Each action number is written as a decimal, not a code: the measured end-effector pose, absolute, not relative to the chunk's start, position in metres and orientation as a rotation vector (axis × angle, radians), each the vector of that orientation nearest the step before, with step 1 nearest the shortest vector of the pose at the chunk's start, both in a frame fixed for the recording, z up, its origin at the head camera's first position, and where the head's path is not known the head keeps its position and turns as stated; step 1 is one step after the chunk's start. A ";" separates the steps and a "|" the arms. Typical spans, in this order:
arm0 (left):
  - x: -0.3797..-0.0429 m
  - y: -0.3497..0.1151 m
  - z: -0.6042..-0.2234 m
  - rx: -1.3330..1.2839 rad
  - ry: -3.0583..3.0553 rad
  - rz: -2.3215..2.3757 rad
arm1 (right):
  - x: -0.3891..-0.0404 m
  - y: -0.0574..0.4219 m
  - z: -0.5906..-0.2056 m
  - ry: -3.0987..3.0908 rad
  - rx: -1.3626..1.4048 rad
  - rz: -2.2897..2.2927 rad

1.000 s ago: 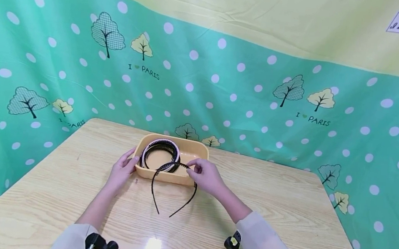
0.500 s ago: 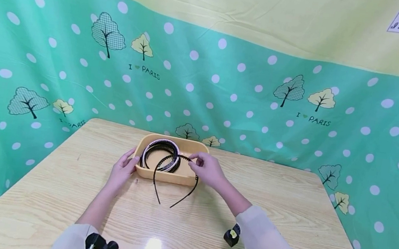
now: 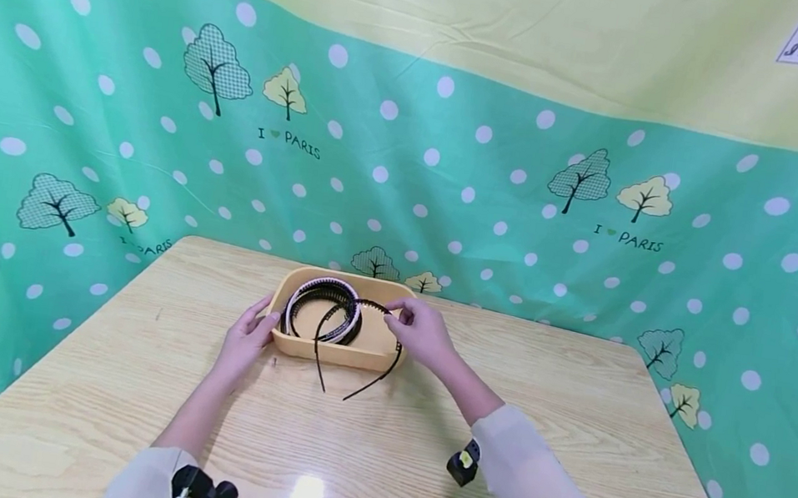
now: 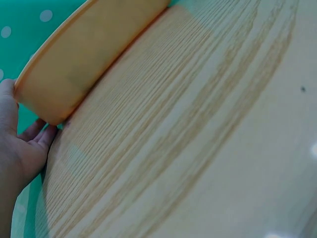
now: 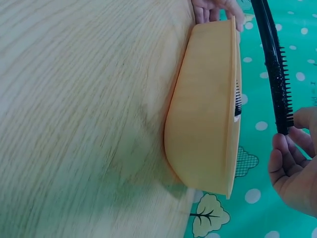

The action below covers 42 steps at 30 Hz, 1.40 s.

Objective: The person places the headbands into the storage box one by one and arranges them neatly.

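My right hand point(image 3: 421, 334) pinches a black toothed headband point(image 5: 277, 69) near one side of its arch. The headband is held above the front right of an orange plastic box point(image 3: 354, 358), its two ends pointing down past the front rim. Inside the box, toward the left, other headbands point(image 3: 327, 294), black and pale, lie nested in a ring. At the box's left end my left hand point(image 3: 245, 340) grips the wall, thumb at the rim and fingers against the outside. From the left wrist only the box's outer wall point(image 4: 84, 59) shows; its contents are hidden there.
Beneath the box spreads a light wood-grain table point(image 3: 556, 438), its back edge close behind. A green and yellow curtain point(image 3: 470, 166) with dots and trees hangs around it. Black wrist cameras sit by both sleeves.
My right hand has lifted the headband up and back over the box, and its ends have moved away from me. The left hand and the box have stayed in place.
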State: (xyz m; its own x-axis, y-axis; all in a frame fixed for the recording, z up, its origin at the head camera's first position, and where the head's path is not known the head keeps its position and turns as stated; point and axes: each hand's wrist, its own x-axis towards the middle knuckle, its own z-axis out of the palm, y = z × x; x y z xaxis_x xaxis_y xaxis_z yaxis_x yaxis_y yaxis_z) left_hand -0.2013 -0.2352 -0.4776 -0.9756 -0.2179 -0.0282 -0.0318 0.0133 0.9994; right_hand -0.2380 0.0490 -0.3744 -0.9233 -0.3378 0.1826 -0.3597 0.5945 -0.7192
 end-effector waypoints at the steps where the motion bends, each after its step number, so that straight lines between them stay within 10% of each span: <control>1: -0.201 -0.235 -0.477 0.263 -2.140 -2.098 | -0.239 0.049 -0.374 -2.779 0.605 1.265; 42: -0.203 -0.235 -0.479 0.232 -2.130 -2.073 | -0.266 0.056 -0.375 -2.550 0.330 1.334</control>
State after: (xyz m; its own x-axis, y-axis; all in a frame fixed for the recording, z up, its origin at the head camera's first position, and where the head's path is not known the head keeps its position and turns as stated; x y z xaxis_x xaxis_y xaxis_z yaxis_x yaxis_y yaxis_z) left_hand -0.2030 -0.2348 -0.4789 -0.9752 -0.2215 0.0062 0.0002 0.0269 0.9996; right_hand -0.2665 0.0558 -0.3750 -0.9445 -0.0858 0.3171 -0.3094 0.5567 -0.7710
